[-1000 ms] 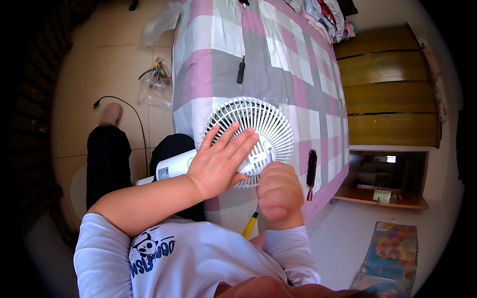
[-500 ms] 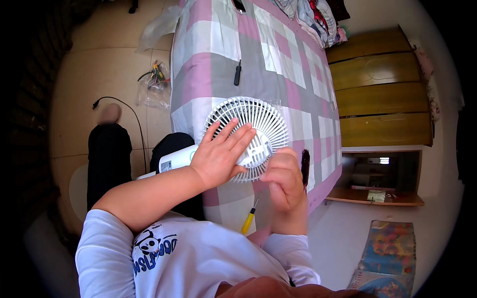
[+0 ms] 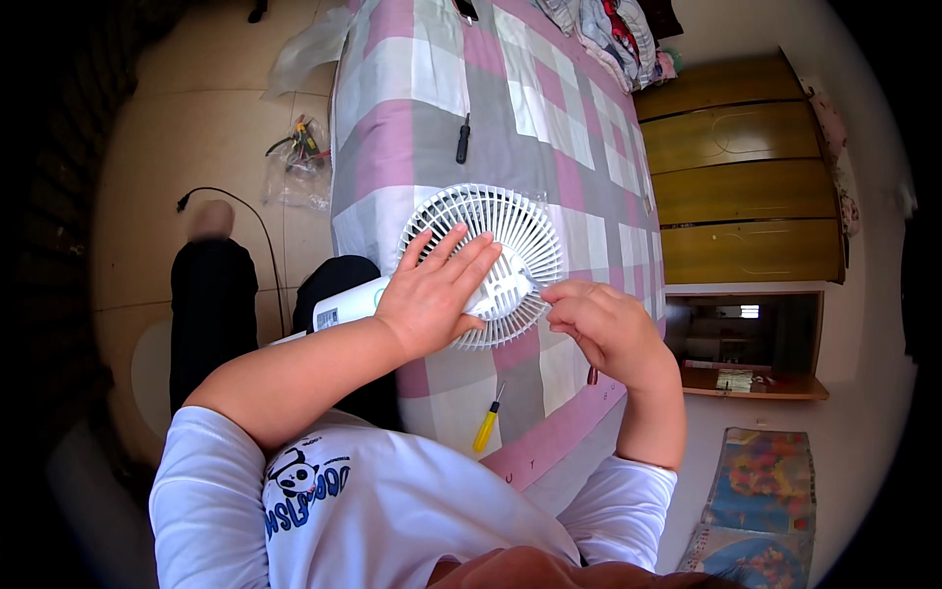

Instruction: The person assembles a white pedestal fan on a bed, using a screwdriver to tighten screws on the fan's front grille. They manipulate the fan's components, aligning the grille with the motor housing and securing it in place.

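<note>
A white electric fan [image 3: 530, 231] lies on the checked bed, its ribbed grille and slotted rear housing upward. Its white neck or base [image 3: 339, 307] reaches left over my dark-trousered leg. Across the housing, my left hand [image 3: 437, 294] lies flat with fingers spread, pressing the fan. My right hand [image 3: 603, 329] is at the housing's right edge, thumb and fingers pinched together; what is between the fingertips is too small to make out. A dark red handle [image 3: 593, 375] peeks out under that hand. Nearer me lies a yellow-handled screwdriver [image 3: 486, 429].
A black screwdriver [image 3: 463, 142] rests on the bed beyond the fan. On the floor at left are a clear bag of tools [image 3: 302, 157] and a black plug cord [image 3: 250, 208]. A wooden cabinet [image 3: 751, 191] stands at right. Clothes [image 3: 608, 39] are heaped at the far end.
My right hand has gone from a blurred, curled fist beside the grille to a pinch at the housing's edge, its forearm swinging right. My left hand stays on the fan.
</note>
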`<state>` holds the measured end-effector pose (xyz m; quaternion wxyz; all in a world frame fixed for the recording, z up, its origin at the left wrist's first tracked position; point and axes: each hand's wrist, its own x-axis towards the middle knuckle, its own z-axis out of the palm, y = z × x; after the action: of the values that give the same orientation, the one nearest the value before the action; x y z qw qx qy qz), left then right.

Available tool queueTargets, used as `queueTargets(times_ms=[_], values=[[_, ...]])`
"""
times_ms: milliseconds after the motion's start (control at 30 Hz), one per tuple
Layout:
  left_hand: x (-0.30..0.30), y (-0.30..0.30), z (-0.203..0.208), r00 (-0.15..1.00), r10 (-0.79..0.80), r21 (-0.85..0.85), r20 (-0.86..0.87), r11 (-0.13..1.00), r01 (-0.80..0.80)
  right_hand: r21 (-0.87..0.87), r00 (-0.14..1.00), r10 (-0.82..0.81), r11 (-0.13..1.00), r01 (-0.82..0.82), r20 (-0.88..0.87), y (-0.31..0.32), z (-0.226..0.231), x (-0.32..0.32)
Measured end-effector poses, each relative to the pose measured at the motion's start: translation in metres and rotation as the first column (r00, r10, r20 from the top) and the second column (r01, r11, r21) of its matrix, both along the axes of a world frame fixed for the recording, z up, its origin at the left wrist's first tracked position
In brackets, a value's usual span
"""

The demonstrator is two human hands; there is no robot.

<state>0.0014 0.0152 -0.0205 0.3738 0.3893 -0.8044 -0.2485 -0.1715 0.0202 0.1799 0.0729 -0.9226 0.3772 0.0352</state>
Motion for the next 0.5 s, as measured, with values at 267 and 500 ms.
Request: queueTargets(times_ms=[267,500], values=[[0.0009,-0.0001,-0.0008,1.000,-0.004,0.010,-0.001,1.000,0.004,0.003,0.997,0.010,1.000,-0.010,0.077,-0.0010,-0.0058,-0.0046],[0.0009,0.0005,0.0032,1.000,-0.017,0.044,0.021,0.999,0.016,-0.024,0.994,0.007,1.000,-0.005,0.107,0.0058,-0.0072,-0.0026]])
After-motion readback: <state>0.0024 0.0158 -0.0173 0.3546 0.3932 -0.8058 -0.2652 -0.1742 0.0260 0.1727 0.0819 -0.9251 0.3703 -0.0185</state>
